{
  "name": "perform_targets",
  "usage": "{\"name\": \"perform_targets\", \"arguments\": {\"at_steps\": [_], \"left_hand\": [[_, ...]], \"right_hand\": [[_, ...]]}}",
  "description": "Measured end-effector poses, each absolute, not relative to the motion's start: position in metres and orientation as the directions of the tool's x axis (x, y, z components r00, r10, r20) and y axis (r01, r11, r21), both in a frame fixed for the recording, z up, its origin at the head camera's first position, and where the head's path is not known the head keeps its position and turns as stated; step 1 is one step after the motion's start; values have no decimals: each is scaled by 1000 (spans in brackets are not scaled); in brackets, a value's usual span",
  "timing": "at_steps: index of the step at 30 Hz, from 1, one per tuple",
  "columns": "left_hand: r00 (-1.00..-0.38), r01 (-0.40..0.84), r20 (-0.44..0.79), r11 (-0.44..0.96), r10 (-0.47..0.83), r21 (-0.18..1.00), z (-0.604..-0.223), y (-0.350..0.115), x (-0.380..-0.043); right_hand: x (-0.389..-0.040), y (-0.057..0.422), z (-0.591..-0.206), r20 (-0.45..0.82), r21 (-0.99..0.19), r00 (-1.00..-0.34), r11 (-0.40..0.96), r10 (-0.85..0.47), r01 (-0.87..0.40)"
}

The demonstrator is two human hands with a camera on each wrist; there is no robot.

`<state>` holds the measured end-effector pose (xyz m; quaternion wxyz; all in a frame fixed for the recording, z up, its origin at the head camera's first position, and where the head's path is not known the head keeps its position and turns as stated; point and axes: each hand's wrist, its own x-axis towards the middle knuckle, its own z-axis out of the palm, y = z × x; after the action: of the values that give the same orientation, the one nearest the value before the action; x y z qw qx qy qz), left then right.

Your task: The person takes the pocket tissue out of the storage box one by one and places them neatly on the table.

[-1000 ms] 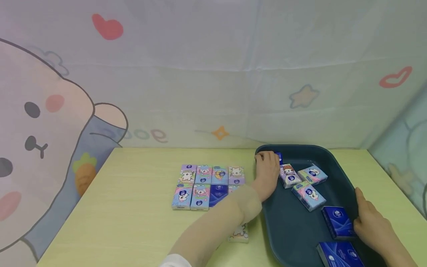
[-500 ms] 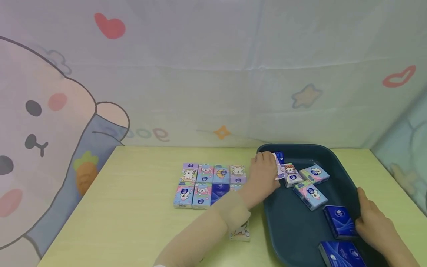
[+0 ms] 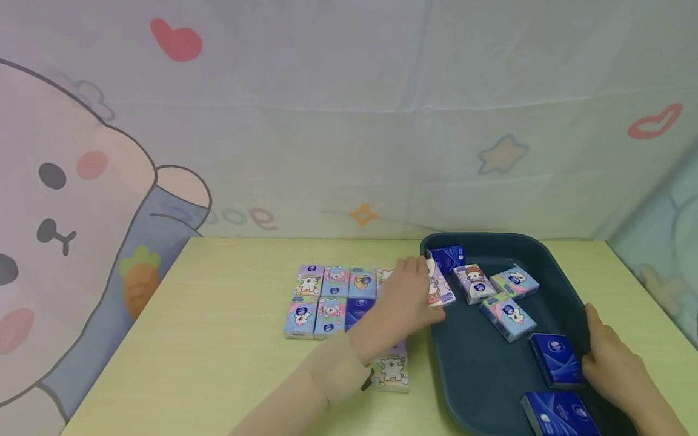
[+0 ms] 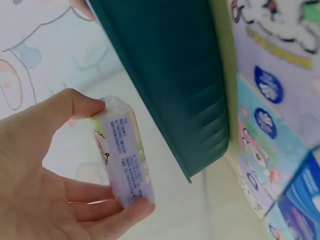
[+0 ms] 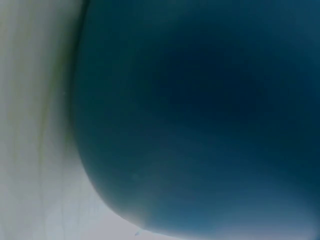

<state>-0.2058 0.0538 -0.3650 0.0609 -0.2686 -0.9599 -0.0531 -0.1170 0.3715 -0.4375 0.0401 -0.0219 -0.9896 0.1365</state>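
Note:
My left hand (image 3: 400,297) pinches a small purple-and-white pocket tissue pack (image 3: 440,284) over the left rim of the dark teal tray (image 3: 480,363). In the left wrist view the thumb is at one end of the tissue pack (image 4: 127,155) and the fingers are at the other, with its printed narrow side showing. At the tray's right side, my right hand (image 3: 616,366) holds the rim. Inside the tray lie blue packs, such as one in the far left corner (image 3: 449,257), and several cartoon-print packs (image 3: 508,316). The right wrist view holds only a blurred tray wall (image 5: 175,125).
Left of the tray, tissue packs (image 3: 315,315) lie edge to edge in rows on the pale yellow table (image 3: 218,339). Another cartoon pack (image 3: 391,369) lies nearer, partly behind the left forearm. A printed curtain (image 3: 305,151) hangs behind the table.
My left hand has lifted the purple-and-white tissue pack from the tray's far left corner and moved left and nearer, uncovering a blue pack. The right hand stays at the rim.

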Motion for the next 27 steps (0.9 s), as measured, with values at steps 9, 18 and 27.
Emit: {"name": "perform_targets", "arguments": {"at_steps": [9, 18, 27], "left_hand": [[-848, 525, 70, 814, 526, 249, -365, 20, -187], [-838, 523, 7, 799, 546, 298, -376, -14, -183], [-820, 550, 5, 785, 573, 285, -386, -47, -168]], "right_hand": [[-117, 372, -438, 76, -269, -996, 962, 56, 34], [-117, 371, -436, 69, -274, -996, 961, 64, 43], [-117, 371, -436, 67, -280, -996, 959, 60, 39]]}}
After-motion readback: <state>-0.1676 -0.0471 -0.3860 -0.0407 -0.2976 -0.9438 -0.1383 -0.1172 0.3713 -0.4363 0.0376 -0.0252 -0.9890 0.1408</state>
